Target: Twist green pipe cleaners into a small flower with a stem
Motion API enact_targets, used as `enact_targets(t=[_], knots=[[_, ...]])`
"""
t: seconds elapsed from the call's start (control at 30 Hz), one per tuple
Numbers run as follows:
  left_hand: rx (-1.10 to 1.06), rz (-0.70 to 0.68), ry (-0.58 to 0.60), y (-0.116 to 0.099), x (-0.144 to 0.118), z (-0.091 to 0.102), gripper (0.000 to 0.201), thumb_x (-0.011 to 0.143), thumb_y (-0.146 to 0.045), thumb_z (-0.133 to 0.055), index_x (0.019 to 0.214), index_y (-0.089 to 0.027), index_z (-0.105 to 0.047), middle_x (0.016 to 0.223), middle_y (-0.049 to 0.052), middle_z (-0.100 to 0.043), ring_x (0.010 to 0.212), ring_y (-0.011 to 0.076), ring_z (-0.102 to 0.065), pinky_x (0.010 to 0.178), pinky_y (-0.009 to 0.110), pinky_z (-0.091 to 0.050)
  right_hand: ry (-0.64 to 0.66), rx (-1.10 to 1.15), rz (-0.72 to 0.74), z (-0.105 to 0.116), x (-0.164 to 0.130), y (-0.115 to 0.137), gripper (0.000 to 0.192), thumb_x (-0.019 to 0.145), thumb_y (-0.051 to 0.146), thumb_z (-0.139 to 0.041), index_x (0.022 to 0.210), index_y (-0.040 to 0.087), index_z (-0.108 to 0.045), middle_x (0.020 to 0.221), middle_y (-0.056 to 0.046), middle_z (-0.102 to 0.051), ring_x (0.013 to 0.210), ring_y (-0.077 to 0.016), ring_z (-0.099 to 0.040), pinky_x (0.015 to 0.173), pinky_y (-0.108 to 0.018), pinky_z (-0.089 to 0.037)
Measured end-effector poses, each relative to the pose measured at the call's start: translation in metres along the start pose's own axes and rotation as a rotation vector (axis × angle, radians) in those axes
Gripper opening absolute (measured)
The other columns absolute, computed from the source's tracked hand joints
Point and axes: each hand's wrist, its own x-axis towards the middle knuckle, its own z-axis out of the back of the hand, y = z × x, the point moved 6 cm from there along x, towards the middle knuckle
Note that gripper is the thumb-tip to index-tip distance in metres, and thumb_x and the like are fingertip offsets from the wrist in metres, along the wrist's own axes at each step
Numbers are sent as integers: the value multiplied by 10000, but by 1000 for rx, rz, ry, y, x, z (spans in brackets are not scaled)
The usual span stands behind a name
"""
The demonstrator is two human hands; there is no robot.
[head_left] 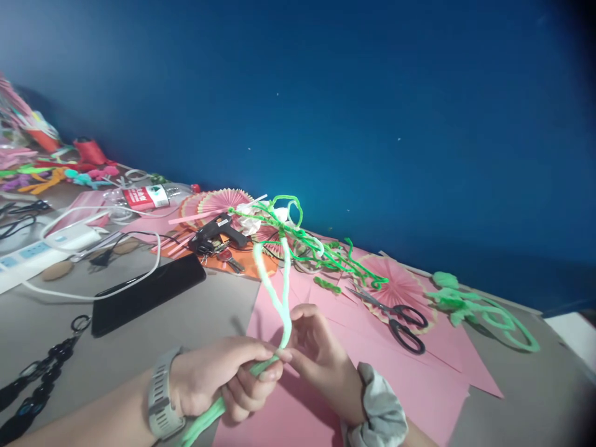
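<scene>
- Both hands meet low over the pink paper sheet (372, 372): the left hand (218, 382), with a grey watch (161, 397) on its wrist, is clenched around a pale green pipe cleaner (274, 292), and the right hand (321, 357), with a grey scrunchie (379, 410) at the wrist, pinches the same stem where the fingertips come together.
- Above the pink paper, the pipe cleaner rises from the grip as a narrow loop; its loose tail runs out below the left fist.
- Judging by that shape, the bending looks partly done: one loop is formed, its base is held closed, and the tail is unworked.
- Just beyond the paper's far edge lie black-handled scissors (400, 320), pink paper fans (398, 285) and a tangle of darker green stems (321, 248).
- Past the paper's right corner rests a finished-looking pale green coil (493, 313).
- Left of the paper sit a black glue gun (218, 233), a dark phone (146, 292) and a white power strip (37, 254).
</scene>
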Motion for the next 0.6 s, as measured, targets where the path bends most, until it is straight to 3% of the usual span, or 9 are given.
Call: enact_targets(t=[0.17,0.33,0.47,0.6], knots=[[-19,2,5,1,0,1,230,786,-291,-441,606,-193,-338,450,-101,-149,387,62,-19,363,181,-25,7,-36,-30,1,-1,-4,135,834,264,-613,864,217,-489,796,12,-472,747,-140,-488,692,-286,-424],[-52,-15,13,2,1,4,172,767,-276,-445,643,-189,-363,460,-105,-151,396,63,-10,361,169,-29,-9,-151,-36,3,-3,-5,157,842,318,-591,821,211,-477,765,7,-495,642,-124,-469,591,-263,-418],[-63,-52,-10,1,1,4,196,776,-314,-471,664,-191,-368,466,-107,-160,400,60,-16,367,168,-38,-31,-217,45,4,-1,2,140,845,303,-584,797,208,-495,770,-7,-515,691,-143,-494,640,-285,-428],[-75,-7,-2,3,1,2,209,787,-309,-490,665,-187,-371,470,-106,-156,403,60,-12,368,162,-38,-1,-331,108,2,0,9,112,852,278,-577,774,199,-560,768,-17,-523,733,-166,-507,685,-313,-426]])
